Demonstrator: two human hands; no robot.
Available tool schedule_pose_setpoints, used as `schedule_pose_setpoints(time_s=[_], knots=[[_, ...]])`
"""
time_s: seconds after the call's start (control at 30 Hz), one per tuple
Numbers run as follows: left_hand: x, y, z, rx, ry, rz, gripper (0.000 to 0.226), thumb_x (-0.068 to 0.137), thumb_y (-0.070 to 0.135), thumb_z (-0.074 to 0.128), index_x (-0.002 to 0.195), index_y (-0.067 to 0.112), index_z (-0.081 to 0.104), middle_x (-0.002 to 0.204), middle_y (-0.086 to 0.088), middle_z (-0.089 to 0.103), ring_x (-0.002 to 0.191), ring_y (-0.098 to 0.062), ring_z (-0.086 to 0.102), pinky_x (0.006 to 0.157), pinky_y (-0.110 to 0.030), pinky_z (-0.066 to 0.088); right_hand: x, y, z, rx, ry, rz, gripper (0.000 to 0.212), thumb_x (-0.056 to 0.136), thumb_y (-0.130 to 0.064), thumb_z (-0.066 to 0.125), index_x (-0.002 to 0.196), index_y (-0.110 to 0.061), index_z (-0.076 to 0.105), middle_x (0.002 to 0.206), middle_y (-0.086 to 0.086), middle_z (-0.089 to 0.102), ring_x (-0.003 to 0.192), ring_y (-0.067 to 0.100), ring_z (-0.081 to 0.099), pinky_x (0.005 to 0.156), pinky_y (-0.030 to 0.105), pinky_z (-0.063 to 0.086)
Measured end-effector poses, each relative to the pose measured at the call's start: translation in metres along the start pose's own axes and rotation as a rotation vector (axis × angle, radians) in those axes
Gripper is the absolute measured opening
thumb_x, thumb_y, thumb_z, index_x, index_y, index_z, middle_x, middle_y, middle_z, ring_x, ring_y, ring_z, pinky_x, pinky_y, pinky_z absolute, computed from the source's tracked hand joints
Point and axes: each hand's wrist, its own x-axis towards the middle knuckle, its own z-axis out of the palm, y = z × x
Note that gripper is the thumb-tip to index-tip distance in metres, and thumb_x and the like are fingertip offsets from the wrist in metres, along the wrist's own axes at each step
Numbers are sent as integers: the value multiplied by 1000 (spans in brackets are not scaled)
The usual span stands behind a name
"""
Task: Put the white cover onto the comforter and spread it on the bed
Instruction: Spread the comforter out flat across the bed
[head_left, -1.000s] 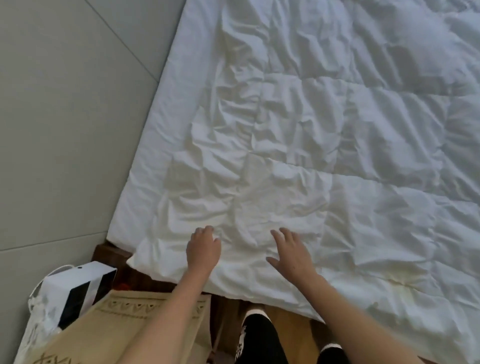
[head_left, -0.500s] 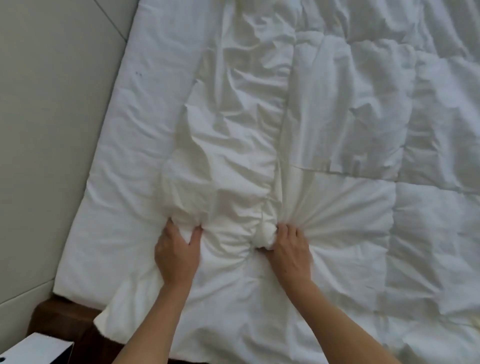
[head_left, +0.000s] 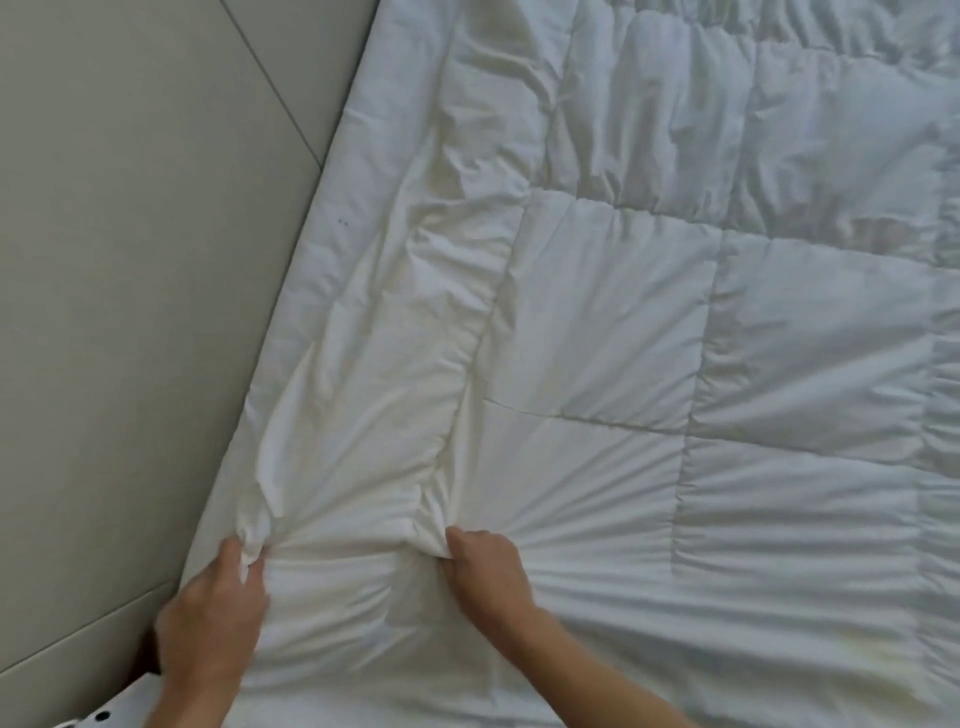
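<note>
Hands pinch bunched white fabric: the left hand (head_left: 210, 621) grips the comforter (head_left: 597, 322) near its wall-side edge, the right hand (head_left: 485, 574) just beside. It lies across the bed (head_left: 358, 135), creases fanning from both grips.

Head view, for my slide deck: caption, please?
Left hand and right hand each pinch a bunch of the white comforter on the bed.

We have both bare forearms reaching forward from the lower edge; our left hand (head_left: 213, 618) pinches a bunch of white fabric (head_left: 363, 467) between thumb and curled fingers, and our right hand (head_left: 485, 571) grips another gathered fold, knuckles up
</note>
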Motion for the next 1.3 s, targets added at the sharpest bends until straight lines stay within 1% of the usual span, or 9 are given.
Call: schedule_pose_setpoints(time_s=[0.13,0.27,0.5,0.6,0.73,0.87,1.1,1.2,1.3], knots=[[-6,-2,17,88,-192,-228,25,86,19,68,97,-3,61,66,-28,59,58,-44,61,51,-46,46,6,-2,17,23,-110,110,25,94,-14,40,114,-6,52,116,18,59,105,36,54,80,38,37],[25,38,34,32,-417,-352,47,87,22,65,126,2,49,109,-30,57,100,-45,55,82,-48,43,9,15,24,2,-196,183,45,95,-23,44,136,-6,37,136,15,41,121,32,40,99,38,35],[35,106,52,-43,-216,-22,77,81,31,74,139,0,36,139,-35,35,121,-48,42,100,-57,37,-54,58,30,-66,50,48,52,80,-33,58,128,-17,48,129,9,52,118,28,52,96,40,49],[63,125,67,-206,-175,-139,90,84,47,67,149,5,21,153,-30,19,142,-42,21,114,-55,17,-65,98,20,-103,218,135,54,88,-37,44,137,-16,42,140,15,47,130,31,40,109,46,38],[121,124,86,-216,-124,-424,96,81,59,65,144,-2,26,139,-37,36,128,-49,39,106,-56,30,-63,172,7,-168,303,305,57,91,-38,37,142,-12,37,148,20,38,137,32,31,109,51,35],[131,120,83,-142,-101,-239,46,95,43,48,96,-2,57,90,-38,60,84,-52,60,74,-50,46,-59,189,17,-162,337,284,57,93,-35,35,143,-9,31,150,24,32,140,35,24,110,55,31],[213,-64,203,-346,94,-438,91,63,99,18,111,31,56,110,-10,63,105,-42,61,88,-53,43,-55,188,-1,-241,416,146,58,95,-41,36,146,-12,30,153,24,27,142,38,24,113,52,20],[199,-4,172,-274,78,-610,46,91,56,37,121,26,55,125,-15,57,116,-40,53,96,-53,40,-48,184,8,-206,345,243,66,94,-50,37,150,-17,24,157,22,14,145,39,13,114,58,21],[126,136,90,-139,39,-398,48,94,26,38,138,8,40,143,-25,39,131,-40,37,108,-51,28,-43,176,23,-196,241,345,79,92,-63,31,154,-20,9,159,21,-2,147,37,-3,116,58,11]])
